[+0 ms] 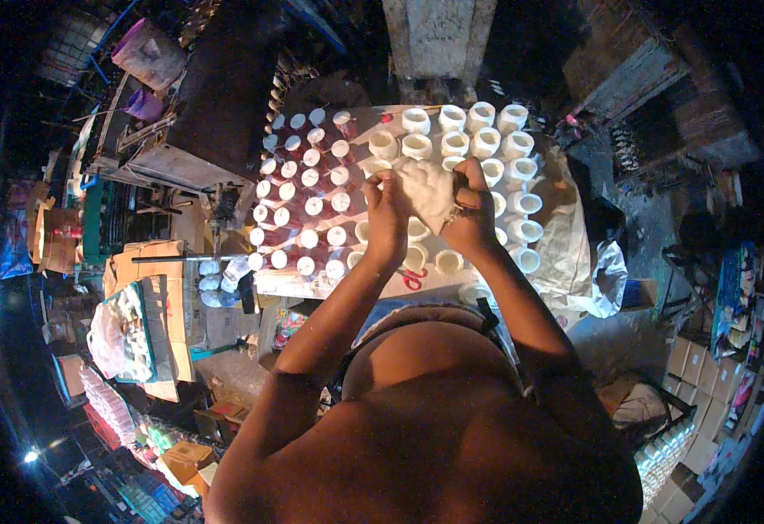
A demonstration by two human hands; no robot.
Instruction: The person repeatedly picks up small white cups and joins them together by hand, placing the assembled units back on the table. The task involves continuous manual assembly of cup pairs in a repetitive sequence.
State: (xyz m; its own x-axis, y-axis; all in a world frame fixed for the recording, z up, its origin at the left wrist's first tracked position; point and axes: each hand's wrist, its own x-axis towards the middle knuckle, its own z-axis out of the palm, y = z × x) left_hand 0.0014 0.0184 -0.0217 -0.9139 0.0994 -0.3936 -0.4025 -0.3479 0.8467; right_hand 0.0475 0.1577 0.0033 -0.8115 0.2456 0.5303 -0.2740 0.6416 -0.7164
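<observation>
A pale, lumpy, soft-looking bundle (425, 189) is held up over the middle of the bench (373, 285), between the two hands and in line with the person's chest. What counts here is how it lies across that gap: it is broad toward the bench's far edge and narrows to a blunt point toward the near edge, so its long axis runs mostly far to near, with the tip leaning to the right. The right hand (471, 210) is the nearer to that tip, its fingers curled in a firm grip on the bundle's right side. The left hand (385, 214) is at the upper left side, thumb and fingers bent together; whether they pinch the bundle or only rest against its border, I cannot tell. Beneath and around it stand white open-topped cups (528, 231), their rows reaching toward the bench's far right corner, some hidden by the bundle and the hands. Red cylinders with white tops (310, 237) fill the left end, nearer to the left hand, and a crumpled tan sheet (558, 253) covers the right end.
</observation>
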